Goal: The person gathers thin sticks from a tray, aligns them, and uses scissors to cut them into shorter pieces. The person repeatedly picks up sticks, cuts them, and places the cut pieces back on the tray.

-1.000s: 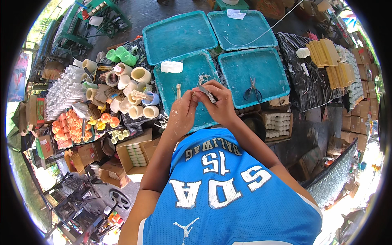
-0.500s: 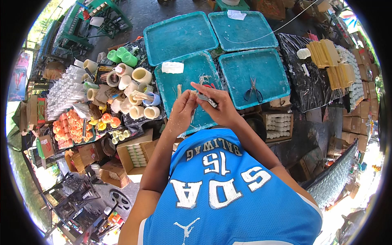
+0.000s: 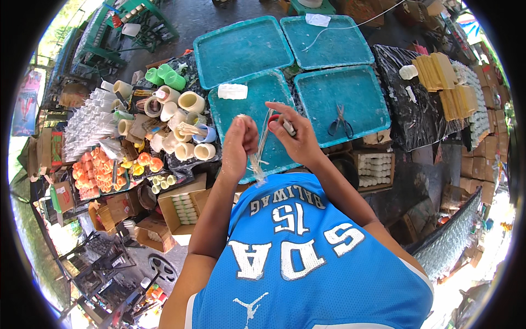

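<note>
My left hand (image 3: 241, 143) is closed around a bundle of pale strings (image 3: 256, 167), whose frayed ends hang below the fist toward my shirt. In my right hand (image 3: 297, 134) is a small red and grey hand tool (image 3: 289, 127), mostly covered by the fingers, so its exact kind is unclear. My right index finger reaches out past it, and thin loose strands run down between the two hands. Both hands are above the near left teal tray (image 3: 224, 123). A folded white cloth or paper (image 3: 232, 91) lies on that tray.
Dark-handled scissors (image 3: 340, 125) lie on the near right teal tray (image 3: 312, 88). Left of the trays stand cream cylinders (image 3: 191, 102), green cups (image 3: 174, 80) and orange pieces (image 3: 93, 170). A box of white pieces (image 3: 375, 169) sits below right; yellow slabs (image 3: 435, 71) are stacked farther right.
My hands have moved apart from their meeting point. The left fist has turned, its string bundle now hanging lower. My right hand has shifted slightly right with the tool, showing its red part.
</note>
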`<state>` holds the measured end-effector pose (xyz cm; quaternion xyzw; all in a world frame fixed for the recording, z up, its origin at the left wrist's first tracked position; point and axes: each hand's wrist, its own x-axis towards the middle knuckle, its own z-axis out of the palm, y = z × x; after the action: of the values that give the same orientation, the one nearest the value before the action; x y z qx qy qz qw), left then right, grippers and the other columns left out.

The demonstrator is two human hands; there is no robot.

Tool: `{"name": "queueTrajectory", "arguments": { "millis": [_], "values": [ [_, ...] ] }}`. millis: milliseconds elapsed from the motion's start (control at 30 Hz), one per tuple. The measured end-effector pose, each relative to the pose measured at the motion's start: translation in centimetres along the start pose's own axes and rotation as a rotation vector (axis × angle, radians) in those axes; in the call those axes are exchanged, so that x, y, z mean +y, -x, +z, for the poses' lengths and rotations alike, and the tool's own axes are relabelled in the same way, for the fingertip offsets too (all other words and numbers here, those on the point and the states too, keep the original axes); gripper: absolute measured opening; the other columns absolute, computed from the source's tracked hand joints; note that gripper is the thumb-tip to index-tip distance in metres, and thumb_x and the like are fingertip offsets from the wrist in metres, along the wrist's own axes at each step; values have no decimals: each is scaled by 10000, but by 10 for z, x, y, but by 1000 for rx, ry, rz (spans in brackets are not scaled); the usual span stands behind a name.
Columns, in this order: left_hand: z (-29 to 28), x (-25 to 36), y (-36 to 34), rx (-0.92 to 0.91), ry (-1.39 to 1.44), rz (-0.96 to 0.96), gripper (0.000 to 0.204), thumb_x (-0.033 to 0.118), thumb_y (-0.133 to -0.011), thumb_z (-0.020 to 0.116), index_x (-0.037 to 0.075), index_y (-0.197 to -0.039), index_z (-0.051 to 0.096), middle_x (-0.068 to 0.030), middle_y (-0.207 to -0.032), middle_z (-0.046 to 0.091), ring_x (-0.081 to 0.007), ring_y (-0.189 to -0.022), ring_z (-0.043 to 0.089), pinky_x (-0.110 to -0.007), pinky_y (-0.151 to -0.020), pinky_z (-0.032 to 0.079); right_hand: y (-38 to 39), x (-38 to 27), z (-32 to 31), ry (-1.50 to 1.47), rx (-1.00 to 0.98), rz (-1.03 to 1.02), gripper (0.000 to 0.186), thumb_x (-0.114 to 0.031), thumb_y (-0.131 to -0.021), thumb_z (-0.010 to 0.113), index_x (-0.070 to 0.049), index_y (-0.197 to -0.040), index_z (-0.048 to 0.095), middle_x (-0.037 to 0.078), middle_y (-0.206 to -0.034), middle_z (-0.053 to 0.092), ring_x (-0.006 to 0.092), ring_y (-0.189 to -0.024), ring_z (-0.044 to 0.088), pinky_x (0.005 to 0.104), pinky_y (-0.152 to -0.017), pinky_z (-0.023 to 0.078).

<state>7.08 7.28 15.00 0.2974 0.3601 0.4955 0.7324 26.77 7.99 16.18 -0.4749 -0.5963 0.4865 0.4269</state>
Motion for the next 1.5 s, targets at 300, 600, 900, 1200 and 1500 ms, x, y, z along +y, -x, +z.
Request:
{"name": "queueTrajectory", "arguments": {
  "millis": [300,600,900,1200,1500],
  "values": [
    [-20,13,-31,207,629,-77,257,270,-1150,378,145,-965,505,-8,-823,430,-147,-667,374,-323,-634,335,2,11,13,162,46,-160,250,-224,-951,793,6,-1045,763,142,-929,693,283,-774,666,388,-696,516],
    [-40,17,-33,189,620,0,317,294,-1159,340,110,-929,455,-2,-780,333,-128,-629,290,-306,-569,260,7,-6,2,299,-138,-132,347,-325,-898,844,-15,-1039,778,124,-977,733,302,-854,722,385,-728,560],
    [-49,11,-35,275,615,113,308,366,-1170,379,153,-955,436,-6,-787,357,-145,-643,314,-327,-606,297,7,31,6,-64,-416,306,312,-321,-1018,756,-9,-1029,770,22,-675,628,75,-677,565,311,-622,451],
    [-36,10,-26,297,475,220,323,432,-1165,412,176,-968,423,-14,-846,428,-170,-715,412,-378,-709,371,0,46,9,-108,-233,117,320,-325,-1054,701,-15,-1087,773,10,-733,643,79,-684,547,295,-616,429],
    [-32,10,-30,334,489,175,385,499,-1165,333,168,-983,403,-32,-874,432,-200,-760,432,-431,-766,413,-8,52,19,-98,-415,206,280,-296,-1036,725,-17,-1024,752,-15,-747,650,65,-698,518,285,-625,392]
  ]
}}
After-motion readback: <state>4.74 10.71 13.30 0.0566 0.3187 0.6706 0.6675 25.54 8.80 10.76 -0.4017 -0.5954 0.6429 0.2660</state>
